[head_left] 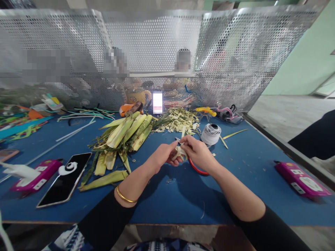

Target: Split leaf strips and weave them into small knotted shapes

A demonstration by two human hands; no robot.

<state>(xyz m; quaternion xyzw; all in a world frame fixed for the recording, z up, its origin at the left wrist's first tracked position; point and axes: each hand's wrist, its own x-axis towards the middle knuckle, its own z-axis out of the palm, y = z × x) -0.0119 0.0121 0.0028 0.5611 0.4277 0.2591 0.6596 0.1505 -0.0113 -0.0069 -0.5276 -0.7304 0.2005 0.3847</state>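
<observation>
My left hand [169,153] is closed around a small bunch of pale corn husk strips [180,152], its fingers curled under them. The fingers of my right hand [195,149] pinch at the same strips from the other side. One strip sticks up above the fingertips. A red scissor handle [199,169] shows below my right hand, and a metal tip appears between the hands; whether the hand touches the scissors I cannot tell. Left of my hands lies a pile of corn husks [128,132]. A spool of white thread [210,134] stands just beyond my right hand.
Behind the hands is a heap of cut husk scraps [180,120]. A phone [65,181] and a purple packet [39,176] lie left, another purple packet [300,179] right. A yellow tool [206,111] lies near the perforated metal screen [157,42]; people sit beyond it.
</observation>
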